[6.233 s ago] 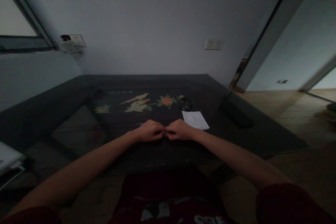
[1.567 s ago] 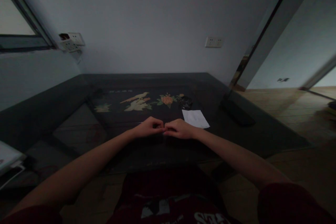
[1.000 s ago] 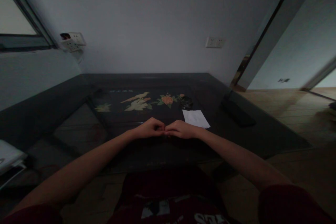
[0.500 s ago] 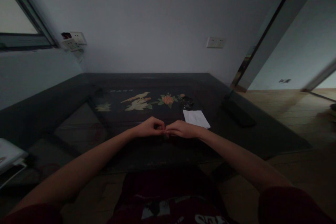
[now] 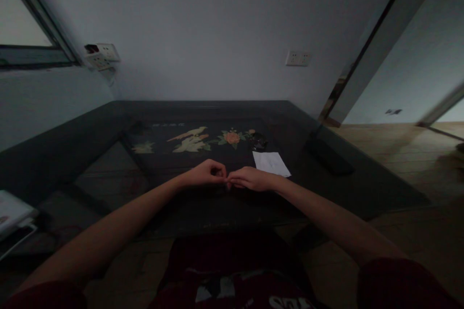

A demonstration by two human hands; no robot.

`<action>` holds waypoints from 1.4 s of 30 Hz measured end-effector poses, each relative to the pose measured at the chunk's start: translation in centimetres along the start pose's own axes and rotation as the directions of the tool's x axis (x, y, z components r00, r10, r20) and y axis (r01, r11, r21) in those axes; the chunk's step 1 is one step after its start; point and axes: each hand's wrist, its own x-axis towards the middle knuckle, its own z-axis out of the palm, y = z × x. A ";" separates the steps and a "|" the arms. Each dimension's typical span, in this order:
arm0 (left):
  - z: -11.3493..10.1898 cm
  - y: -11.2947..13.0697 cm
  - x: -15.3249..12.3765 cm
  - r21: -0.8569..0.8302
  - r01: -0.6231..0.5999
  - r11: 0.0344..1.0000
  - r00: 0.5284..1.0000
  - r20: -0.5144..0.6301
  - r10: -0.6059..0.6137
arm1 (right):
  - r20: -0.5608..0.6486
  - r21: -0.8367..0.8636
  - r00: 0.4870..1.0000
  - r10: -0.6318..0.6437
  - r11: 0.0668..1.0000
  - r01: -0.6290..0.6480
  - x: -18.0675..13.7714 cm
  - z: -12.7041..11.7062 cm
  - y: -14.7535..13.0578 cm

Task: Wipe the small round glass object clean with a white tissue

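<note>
My left hand point(image 5: 205, 174) and my right hand point(image 5: 251, 178) rest together on the dark table point(image 5: 90, 145), fingertips meeting in a pinch at the middle. Both hands are curled closed. Whatever lies between the fingertips is too small and too dark to make out. A white sheet of paper point(image 5: 271, 163) lies just beyond my right hand. A small dark shiny object point(image 5: 258, 142) sits behind the paper.
The tabletop bears a bird-and-flower picture point(image 5: 203, 138). A dark flat object point(image 5: 328, 155) lies at the table's right side. Wall sockets point(image 5: 297, 58) are on the back wall, more sockets point(image 5: 99, 55) at the left. White items point(image 5: 12, 212) lie at the far left.
Almost nothing differs. The hands stay joined at the fingertips, with only slight finger shifts and a small camera drift.
</note>
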 end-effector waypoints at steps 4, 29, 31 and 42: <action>0.0 0.2 0.0 0.002 -0.002 1.000 1.000 -0.001 0.002 | 0.010 0.010 1.000 0.013 1.000 -0.013 0.0 -0.1 -0.3; 0.3 0.7 -0.1 0.077 -0.039 0.996 0.999 0.004 0.039 | -0.065 -0.076 0.996 0.060 0.995 -0.065 0.0 0.2 -0.8; 0.5 0.7 -0.1 0.119 -0.058 0.991 0.998 0.002 0.059 | -0.098 -0.093 0.992 0.074 0.992 -0.084 0.3 0.6 -0.6; 0.7 0.8 -0.1 0.167 -0.069 0.984 0.998 0.004 0.069 | -0.055 0.034 0.998 0.020 0.999 -0.018 0.3 0.2 0.0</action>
